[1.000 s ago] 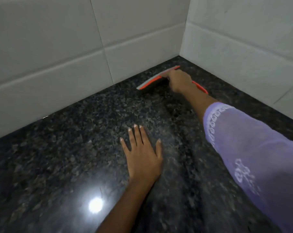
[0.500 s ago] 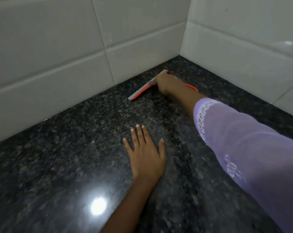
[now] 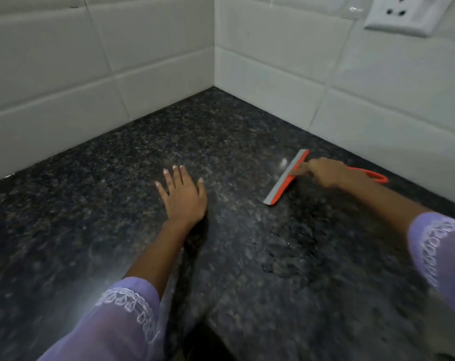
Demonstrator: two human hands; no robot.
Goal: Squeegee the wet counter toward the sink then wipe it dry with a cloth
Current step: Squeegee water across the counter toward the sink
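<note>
Since the earlier frame, the orange squeegee [image 3: 286, 177] has moved out of the tiled corner to open granite surface [image 3: 90, 230], blade down. Right hand [image 3: 325, 173] grips its handle near the right wall; left hand [image 3: 182, 196] lies flat, fingers spread, holding nothing.

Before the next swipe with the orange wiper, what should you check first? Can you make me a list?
1. Right hand holds the orange squeegee with the grey rubber blade: ok.
2. Blade lies flat on the dark speckled granite counter: cannot tell, the picture is blurry.
3. Left hand rests flat on the counter, off to the side of the blade: ok.
4. Counter dry: not ok, a wet patch shows nearer the person.
5. Sink in sight to aim at: cannot tell.
6. Drying cloth ready: cannot tell, none in view.
</note>
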